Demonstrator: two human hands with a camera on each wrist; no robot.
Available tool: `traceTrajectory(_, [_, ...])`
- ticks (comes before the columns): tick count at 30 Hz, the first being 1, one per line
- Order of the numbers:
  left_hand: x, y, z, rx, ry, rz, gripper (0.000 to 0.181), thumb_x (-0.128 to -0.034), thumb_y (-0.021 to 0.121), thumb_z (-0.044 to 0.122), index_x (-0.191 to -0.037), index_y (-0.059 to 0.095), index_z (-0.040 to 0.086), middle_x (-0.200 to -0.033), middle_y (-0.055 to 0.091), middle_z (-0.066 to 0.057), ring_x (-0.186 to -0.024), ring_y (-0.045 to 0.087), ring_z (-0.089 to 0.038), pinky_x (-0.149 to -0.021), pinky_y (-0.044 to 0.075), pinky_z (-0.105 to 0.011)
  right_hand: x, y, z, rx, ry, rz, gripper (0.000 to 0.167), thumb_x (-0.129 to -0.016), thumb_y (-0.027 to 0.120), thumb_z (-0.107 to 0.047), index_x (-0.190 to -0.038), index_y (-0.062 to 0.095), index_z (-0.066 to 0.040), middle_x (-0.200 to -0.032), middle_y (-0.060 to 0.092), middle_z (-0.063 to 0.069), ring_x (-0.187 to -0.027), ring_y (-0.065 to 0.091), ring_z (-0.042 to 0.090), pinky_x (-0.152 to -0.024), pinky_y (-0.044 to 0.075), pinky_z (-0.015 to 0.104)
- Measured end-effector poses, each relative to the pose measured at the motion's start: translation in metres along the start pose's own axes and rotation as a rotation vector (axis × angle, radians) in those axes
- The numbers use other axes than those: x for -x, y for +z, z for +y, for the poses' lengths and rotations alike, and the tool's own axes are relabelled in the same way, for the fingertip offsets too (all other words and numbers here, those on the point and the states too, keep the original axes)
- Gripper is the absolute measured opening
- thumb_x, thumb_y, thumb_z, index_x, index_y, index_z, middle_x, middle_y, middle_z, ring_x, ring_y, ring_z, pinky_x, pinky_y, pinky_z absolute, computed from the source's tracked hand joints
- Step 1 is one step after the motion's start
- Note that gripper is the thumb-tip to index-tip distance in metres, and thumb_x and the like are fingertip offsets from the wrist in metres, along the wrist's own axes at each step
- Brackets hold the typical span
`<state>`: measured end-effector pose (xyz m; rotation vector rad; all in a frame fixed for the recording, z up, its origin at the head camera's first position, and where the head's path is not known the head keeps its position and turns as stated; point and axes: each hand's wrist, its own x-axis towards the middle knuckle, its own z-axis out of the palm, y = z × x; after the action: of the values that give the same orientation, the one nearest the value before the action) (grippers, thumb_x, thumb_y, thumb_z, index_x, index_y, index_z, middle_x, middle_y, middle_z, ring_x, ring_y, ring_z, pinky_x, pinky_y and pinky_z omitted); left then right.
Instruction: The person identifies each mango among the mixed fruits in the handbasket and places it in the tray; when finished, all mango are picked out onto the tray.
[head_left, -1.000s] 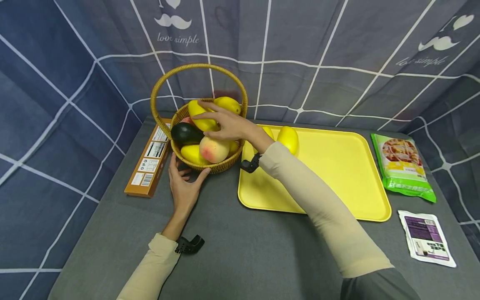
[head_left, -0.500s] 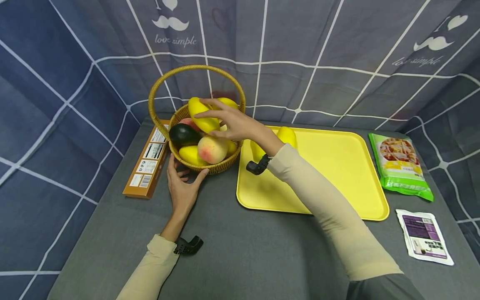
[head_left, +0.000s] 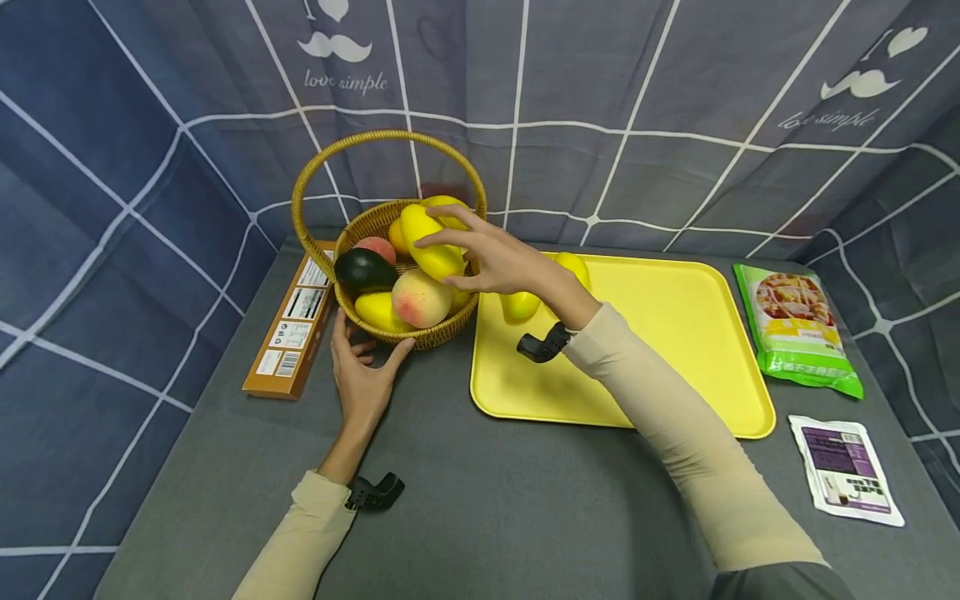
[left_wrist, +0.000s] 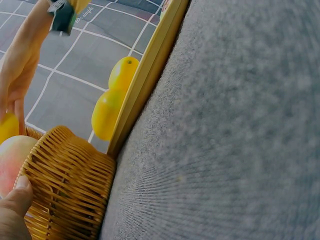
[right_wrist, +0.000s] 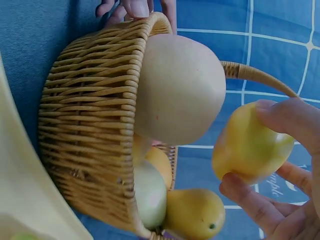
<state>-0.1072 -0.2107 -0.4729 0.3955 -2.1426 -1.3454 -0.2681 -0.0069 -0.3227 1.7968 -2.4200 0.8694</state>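
Note:
My right hand [head_left: 504,257] pinches a yellow mango [head_left: 431,243] between thumb and fingers, above the wicker basket [head_left: 431,337]. The right wrist view shows this mango [right_wrist: 250,145] raised clear of the rim. My left hand [head_left: 363,375] grips the basket's near left side; in the left wrist view its thumb [left_wrist: 19,194] presses on the rim. Inside lie a pale peach [head_left: 422,298], a dark green avocado [head_left: 365,270], a redder peach [head_left: 377,248] and several yellow fruits, one [head_left: 379,311] at the front.
A yellow tray [head_left: 645,350] stands right of the basket, with two yellow mangoes [head_left: 573,268] at its left end. Left of the basket lies an orange-brown box [head_left: 288,333]. Farther right are a green food bag [head_left: 798,329] and a white-purple pouch [head_left: 846,471]. A grid-patterned curtain [head_left: 562,75] hangs behind.
My right hand has moved right with the mango, which has shifted toward the basket's right side. An orange-yellow fruit behind it now shows. My left hand stays at the basket.

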Motion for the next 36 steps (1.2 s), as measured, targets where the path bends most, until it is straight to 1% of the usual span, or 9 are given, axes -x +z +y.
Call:
traceTrajectory(3, [0.000, 0.000, 0.000, 0.000, 0.004, 0.002, 0.105, -0.0753, 0.086, 0.032, -0.157, 0.020, 0.029, -0.145, 0.039, -0.014, -0.104, 0.055, -0.030, -0.085, 0.041, -0.034, 0.015, 0.000, -0.001, 0.012, -0.004, 0.016, 0.049, -0.088, 0.073, -0.024, -0.135, 0.058, -0.020, -0.154, 0.029, 0.014, -0.102, 0.059, 0.019, -0.085, 0.051, 0.030])
traceTrajectory(5, [0.000, 0.000, 0.000, 0.000, 0.004, 0.003, 0.105, -0.0753, 0.086, 0.032, -0.157, 0.020, 0.029, -0.145, 0.039, -0.014, -0.104, 0.055, -0.030, -0.085, 0.041, -0.034, 0.027, 0.002, -0.002, -0.002, 0.009, 0.014, 0.050, -0.088, 0.073, -0.024, -0.135, 0.057, -0.020, -0.154, 0.028, 0.014, -0.097, 0.060, 0.019, -0.082, 0.053, 0.031])
traceTrajectory(9, [0.000, 0.000, 0.000, -0.005, -0.001, 0.002, 0.104, -0.0758, 0.085, 0.033, -0.157, 0.020, 0.028, -0.144, 0.040, -0.012, -0.103, 0.055, -0.027, -0.085, 0.041, -0.032, 0.050, 0.005, -0.004, -0.003, 0.035, 0.012, 0.051, -0.088, 0.073, -0.022, -0.137, 0.056, -0.021, -0.154, 0.028, 0.012, -0.117, 0.056, 0.024, -0.090, 0.053, 0.038])
traceTrajectory(11, [0.000, 0.000, 0.000, -0.005, -0.002, 0.003, 0.104, -0.0759, 0.085, 0.033, -0.157, 0.020, 0.028, -0.145, 0.040, -0.012, -0.102, 0.055, -0.027, -0.085, 0.041, -0.033, 0.060, 0.008, -0.004, 0.005, 0.038, 0.012, 0.051, -0.088, 0.073, -0.023, -0.137, 0.056, -0.022, -0.154, 0.029, 0.012, -0.121, 0.053, 0.025, -0.092, 0.052, 0.038])
traceTrajectory(17, [0.000, 0.000, 0.000, -0.008, 0.000, 0.007, 0.104, -0.0759, 0.085, 0.033, -0.157, 0.020, 0.028, -0.145, 0.040, -0.012, -0.102, 0.055, -0.027, -0.085, 0.040, -0.033, 0.088, 0.013, -0.007, 0.037, 0.052, 0.013, 0.050, -0.087, 0.075, -0.023, -0.134, 0.059, -0.022, -0.153, 0.032, 0.012, -0.134, 0.044, 0.027, -0.092, 0.050, 0.037])
traceTrajectory(22, [0.000, 0.000, 0.000, -0.001, 0.003, 0.008, 0.104, -0.0760, 0.085, 0.033, -0.157, 0.020, 0.030, -0.145, 0.039, -0.012, -0.102, 0.055, -0.028, -0.085, 0.040, -0.033, 0.110, 0.017, -0.012, 0.049, 0.082, -0.007, 0.051, -0.087, 0.075, -0.025, -0.134, 0.058, -0.025, -0.152, 0.034, 0.011, -0.135, 0.042, 0.025, -0.094, 0.050, 0.037])
traceTrajectory(28, [0.000, 0.001, -0.001, 0.004, 0.010, 0.001, 0.104, -0.0766, 0.085, 0.032, -0.157, 0.019, 0.029, -0.145, 0.040, -0.013, -0.102, 0.055, -0.029, -0.084, 0.040, -0.033, 0.135, 0.029, -0.016, 0.059, 0.095, -0.029, 0.052, -0.084, 0.078, -0.024, -0.133, 0.059, -0.024, -0.149, 0.037, 0.013, -0.130, 0.049, 0.028, -0.095, 0.050, 0.040])
traceTrajectory(32, [0.000, 0.001, -0.001, 0.006, 0.017, 0.001, 0.103, -0.0769, 0.085, 0.032, -0.157, 0.020, 0.028, -0.145, 0.040, -0.013, -0.101, 0.055, -0.028, -0.084, 0.040, -0.032, 0.149, 0.039, -0.016, 0.074, 0.112, -0.048, 0.053, -0.083, 0.080, -0.026, -0.132, 0.060, -0.025, -0.147, 0.040, 0.012, -0.121, 0.057, 0.028, -0.089, 0.053, 0.039])
traceTrajectory(36, [0.000, 0.000, -0.001, 0.006, 0.015, 0.004, 0.103, -0.0770, 0.085, 0.031, -0.157, 0.020, 0.029, -0.145, 0.040, -0.013, -0.101, 0.055, -0.028, -0.084, 0.040, -0.031, 0.156, 0.046, -0.016, 0.085, 0.134, -0.060, 0.056, -0.082, 0.080, -0.027, -0.133, 0.059, -0.026, -0.147, 0.041, 0.009, -0.114, 0.061, 0.026, -0.083, 0.054, 0.038])
